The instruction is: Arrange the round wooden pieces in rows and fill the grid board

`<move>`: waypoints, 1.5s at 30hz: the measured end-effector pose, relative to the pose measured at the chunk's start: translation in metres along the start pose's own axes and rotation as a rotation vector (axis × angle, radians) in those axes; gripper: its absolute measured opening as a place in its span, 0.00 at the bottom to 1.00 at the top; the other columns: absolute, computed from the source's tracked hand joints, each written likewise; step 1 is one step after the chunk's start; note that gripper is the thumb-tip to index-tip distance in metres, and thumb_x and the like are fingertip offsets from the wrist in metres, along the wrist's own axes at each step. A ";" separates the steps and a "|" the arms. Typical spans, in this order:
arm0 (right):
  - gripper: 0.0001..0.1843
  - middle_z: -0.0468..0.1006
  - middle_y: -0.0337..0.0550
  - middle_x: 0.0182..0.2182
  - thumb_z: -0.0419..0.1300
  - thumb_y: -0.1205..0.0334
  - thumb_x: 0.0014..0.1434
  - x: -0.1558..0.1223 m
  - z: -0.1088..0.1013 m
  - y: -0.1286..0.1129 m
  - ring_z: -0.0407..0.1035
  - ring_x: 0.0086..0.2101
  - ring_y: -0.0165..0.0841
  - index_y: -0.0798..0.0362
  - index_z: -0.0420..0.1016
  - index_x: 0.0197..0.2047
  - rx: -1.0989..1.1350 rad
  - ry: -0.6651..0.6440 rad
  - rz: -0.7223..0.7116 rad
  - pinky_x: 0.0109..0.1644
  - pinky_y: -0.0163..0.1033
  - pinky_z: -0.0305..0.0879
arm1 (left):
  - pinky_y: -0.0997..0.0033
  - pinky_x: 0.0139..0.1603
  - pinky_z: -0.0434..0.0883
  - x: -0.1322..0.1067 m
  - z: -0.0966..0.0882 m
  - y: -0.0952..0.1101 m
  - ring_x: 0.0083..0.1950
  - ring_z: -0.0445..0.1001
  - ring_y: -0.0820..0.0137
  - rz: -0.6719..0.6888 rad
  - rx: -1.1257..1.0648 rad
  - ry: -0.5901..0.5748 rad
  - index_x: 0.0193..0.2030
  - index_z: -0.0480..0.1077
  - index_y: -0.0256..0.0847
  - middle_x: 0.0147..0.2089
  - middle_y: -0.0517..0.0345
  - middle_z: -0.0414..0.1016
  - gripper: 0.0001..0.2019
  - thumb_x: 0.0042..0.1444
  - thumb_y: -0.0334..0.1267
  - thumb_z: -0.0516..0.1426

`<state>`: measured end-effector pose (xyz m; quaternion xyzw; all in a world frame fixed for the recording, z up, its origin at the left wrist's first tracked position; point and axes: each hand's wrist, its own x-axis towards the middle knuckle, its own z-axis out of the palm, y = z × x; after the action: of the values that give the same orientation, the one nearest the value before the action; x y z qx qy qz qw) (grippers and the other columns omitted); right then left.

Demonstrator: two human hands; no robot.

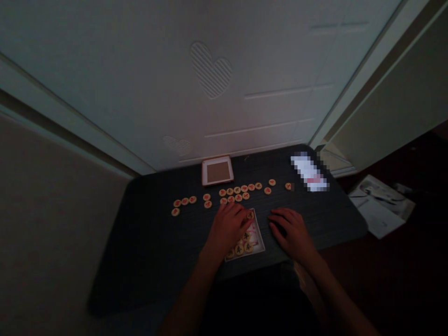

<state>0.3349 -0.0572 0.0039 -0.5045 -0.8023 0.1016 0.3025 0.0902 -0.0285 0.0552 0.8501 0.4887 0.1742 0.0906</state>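
My left hand (229, 226) reaches over a shallow white box (261, 247), its thumb and fingers closed around a round Chinese chess piece (250, 214) at the box's far end. Inside the box, several pieces with dark characters (239, 249) lie near my body, partly covered by the hand. Just beyond my fingers, red-marked pieces (238, 198) form rows on the dark table. My right hand (292, 231) rests on the table to the right of the box, holding nothing, with thumb and fingers apart.
The dark table (147, 261) stands against a white panel with heart reliefs (212, 70). A box lid (220, 171) lies at the back. More red-marked pieces (185, 201) sit at left. A bright pixelated object (310, 172) lies at right; a white box (381, 205) is beyond the table.
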 end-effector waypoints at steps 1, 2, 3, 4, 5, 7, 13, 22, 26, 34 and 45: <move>0.13 0.78 0.47 0.52 0.59 0.60 0.67 0.000 0.000 0.000 0.69 0.54 0.44 0.46 0.76 0.53 0.001 -0.001 0.001 0.58 0.56 0.65 | 0.52 0.58 0.65 0.000 0.000 0.000 0.52 0.73 0.58 -0.002 0.003 -0.004 0.48 0.76 0.46 0.44 0.54 0.79 0.08 0.63 0.41 0.60; 0.13 0.78 0.47 0.52 0.59 0.60 0.67 0.000 0.000 0.000 0.69 0.54 0.44 0.46 0.76 0.53 0.002 -0.001 -0.001 0.58 0.56 0.65 | 0.52 0.58 0.65 0.001 0.000 0.000 0.52 0.73 0.58 -0.004 0.005 -0.008 0.48 0.76 0.46 0.44 0.54 0.79 0.08 0.63 0.41 0.60; 0.13 0.78 0.47 0.52 0.59 0.60 0.67 0.000 0.000 0.000 0.69 0.54 0.44 0.46 0.76 0.53 0.003 -0.002 -0.002 0.58 0.56 0.65 | 0.52 0.58 0.65 0.001 0.001 0.000 0.52 0.73 0.58 -0.006 0.004 -0.010 0.47 0.76 0.46 0.44 0.54 0.79 0.08 0.63 0.41 0.60; 0.13 0.78 0.47 0.52 0.58 0.60 0.67 0.000 0.000 0.000 0.69 0.54 0.44 0.45 0.76 0.53 0.004 -0.001 -0.003 0.59 0.56 0.65 | 0.52 0.57 0.65 0.001 0.001 0.001 0.52 0.73 0.58 -0.006 0.001 -0.013 0.47 0.76 0.45 0.44 0.54 0.79 0.08 0.63 0.41 0.60; 0.13 0.78 0.47 0.52 0.58 0.60 0.67 0.000 0.000 0.000 0.69 0.54 0.44 0.45 0.76 0.53 0.006 0.001 -0.005 0.59 0.56 0.65 | 0.52 0.57 0.65 0.002 0.002 0.001 0.51 0.73 0.59 -0.006 -0.003 -0.015 0.47 0.76 0.45 0.44 0.54 0.79 0.07 0.63 0.40 0.60; 0.13 0.78 0.47 0.52 0.59 0.60 0.66 0.000 0.000 0.000 0.69 0.54 0.45 0.45 0.76 0.53 0.007 0.002 -0.004 0.58 0.56 0.65 | 0.53 0.56 0.66 0.002 0.001 0.002 0.50 0.73 0.59 -0.006 -0.016 -0.014 0.47 0.76 0.45 0.44 0.54 0.79 0.07 0.63 0.40 0.60; 0.13 0.78 0.47 0.52 0.59 0.60 0.66 -0.001 0.000 0.001 0.69 0.54 0.44 0.46 0.77 0.53 0.006 0.004 -0.001 0.59 0.56 0.65 | 0.55 0.56 0.68 -0.002 -0.011 -0.003 0.51 0.74 0.61 -0.014 -0.106 0.002 0.48 0.76 0.46 0.46 0.55 0.79 0.08 0.63 0.42 0.60; 0.13 0.78 0.46 0.52 0.58 0.59 0.67 0.000 -0.001 0.002 0.69 0.54 0.44 0.46 0.76 0.53 0.026 0.005 0.001 0.59 0.56 0.64 | 0.54 0.56 0.72 -0.054 -0.011 -0.032 0.51 0.75 0.61 -0.220 -0.224 0.290 0.49 0.75 0.45 0.48 0.53 0.78 0.09 0.64 0.40 0.59; 0.13 0.78 0.46 0.53 0.57 0.59 0.69 0.002 -0.004 -0.003 0.69 0.54 0.44 0.45 0.76 0.55 0.079 0.007 0.019 0.59 0.56 0.65 | 0.53 0.58 0.73 -0.078 0.000 -0.035 0.56 0.74 0.60 -0.360 -0.292 0.300 0.55 0.72 0.46 0.55 0.51 0.74 0.13 0.65 0.41 0.58; 0.18 0.77 0.42 0.57 0.57 0.59 0.69 0.018 -0.003 -0.037 0.65 0.59 0.43 0.43 0.72 0.61 0.107 -0.090 -0.115 0.63 0.56 0.63 | 0.52 0.61 0.71 -0.090 0.011 -0.036 0.58 0.73 0.61 -0.353 -0.331 0.269 0.55 0.72 0.48 0.56 0.53 0.76 0.12 0.67 0.40 0.54; 0.14 0.79 0.42 0.55 0.58 0.59 0.69 0.026 0.005 -0.055 0.65 0.59 0.46 0.46 0.77 0.55 -0.003 -0.176 -0.156 0.63 0.60 0.59 | 0.53 0.59 0.72 -0.090 0.011 -0.033 0.56 0.75 0.61 -0.336 -0.304 0.289 0.56 0.72 0.48 0.54 0.54 0.77 0.13 0.66 0.39 0.55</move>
<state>0.2831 -0.0599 0.0350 -0.4301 -0.8627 0.1206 0.2370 0.0265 -0.0893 0.0153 0.6999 0.5991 0.3476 0.1743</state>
